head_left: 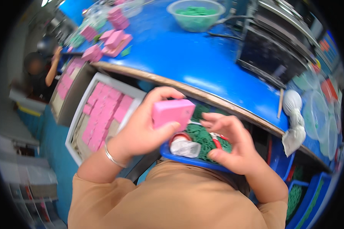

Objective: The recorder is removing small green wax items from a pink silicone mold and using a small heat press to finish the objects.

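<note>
My left hand (141, 128), with a silver bangle at its wrist, grips a pink rectangular block (174, 113) above my lap. Thumb and fingers press on its opposite sides. To the right of the block, my right hand (235, 143) has its fingers and thumb apart, with nothing seen gripped. A red-handled tool (216, 141) shows between that thumb and fingers, seemingly in the tray below; its working end is unclear. Under both hands is a blue tray (195, 162) with tangled green strands (198, 134), a white crumpled wrapper (185, 148) and a red ring-shaped item, partly covered.
Left of me, a white-rimmed box (74, 131) holds rows of pink blocks. More pink blocks (114, 41) and a bowl of green pieces (197, 15) stand on the blue table (172, 53). A black machine (273, 53) sits right. A person (42, 72) works at far left.
</note>
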### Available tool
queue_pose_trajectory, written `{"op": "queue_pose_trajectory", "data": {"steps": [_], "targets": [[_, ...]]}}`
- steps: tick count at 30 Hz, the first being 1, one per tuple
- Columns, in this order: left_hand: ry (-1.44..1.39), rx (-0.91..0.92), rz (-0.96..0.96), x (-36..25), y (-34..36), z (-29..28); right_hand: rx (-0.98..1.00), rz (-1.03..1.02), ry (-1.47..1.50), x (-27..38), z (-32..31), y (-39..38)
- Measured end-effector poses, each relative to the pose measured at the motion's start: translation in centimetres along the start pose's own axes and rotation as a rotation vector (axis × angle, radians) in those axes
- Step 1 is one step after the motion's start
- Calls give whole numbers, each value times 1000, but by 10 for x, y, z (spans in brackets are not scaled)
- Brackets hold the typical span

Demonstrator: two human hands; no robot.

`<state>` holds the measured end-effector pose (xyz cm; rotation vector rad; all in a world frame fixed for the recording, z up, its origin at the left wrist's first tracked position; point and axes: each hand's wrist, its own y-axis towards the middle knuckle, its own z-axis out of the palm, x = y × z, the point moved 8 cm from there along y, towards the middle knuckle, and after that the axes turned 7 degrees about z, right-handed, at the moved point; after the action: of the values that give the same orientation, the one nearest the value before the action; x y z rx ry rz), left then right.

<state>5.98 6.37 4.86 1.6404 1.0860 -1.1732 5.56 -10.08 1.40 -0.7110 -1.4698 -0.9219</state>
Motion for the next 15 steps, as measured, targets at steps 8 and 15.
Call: {"op": "queue_pose_trajectory", "data": {"steps": [8, 15], "targets": [[221, 412, 347, -35, 21, 116, -302, 46, 260, -4, -39, -25], [-162, 336, 232, -11, 24, 111, -302, 31, 390, -2, -32, -33]]}}
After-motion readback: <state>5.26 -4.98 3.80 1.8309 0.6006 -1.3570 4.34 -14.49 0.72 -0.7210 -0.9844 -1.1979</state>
